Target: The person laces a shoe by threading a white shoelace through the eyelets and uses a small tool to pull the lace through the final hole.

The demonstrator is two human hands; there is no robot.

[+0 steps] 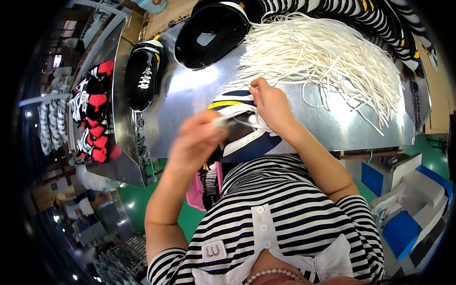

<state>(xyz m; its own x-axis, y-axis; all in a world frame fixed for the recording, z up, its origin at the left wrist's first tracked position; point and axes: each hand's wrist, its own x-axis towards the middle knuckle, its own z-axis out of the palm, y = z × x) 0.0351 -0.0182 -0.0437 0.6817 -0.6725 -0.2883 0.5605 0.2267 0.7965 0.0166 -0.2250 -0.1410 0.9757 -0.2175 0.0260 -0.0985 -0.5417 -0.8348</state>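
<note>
1. We saw the shoe (243,142) in the middle of the frame, at the near edge of the metal desk (180,111). It was navy and white with a yellow stripe, and its opening faced upward.
2. Our left hand (202,135) was narrow and blurred by motion; it seemed to pinch a white lace (219,122) over the left side of the shoe.
3. Our right hand (270,104) was narrow also, with thumb and fingers closed at the far edge of the shoe. We could not tell whether a lace was caught there too.
4. We judged the shoe to be light and soft, rather bendable, and not fragile. The white eyelet strips looked the firmest place for taking hold.
5. The lace we judged limp and very light, best pinched close to its tip. The pile of laces (323,61), upper right, looked easy to tangle.
6. Below the desk, lower left of centre, we had a pink basket (192,191). In it were black-and-white pieces (209,186), perhaps shoe parts, partly hidden.
7. At the top left was a pale blue container (152,5); its inside we could not see.
</note>
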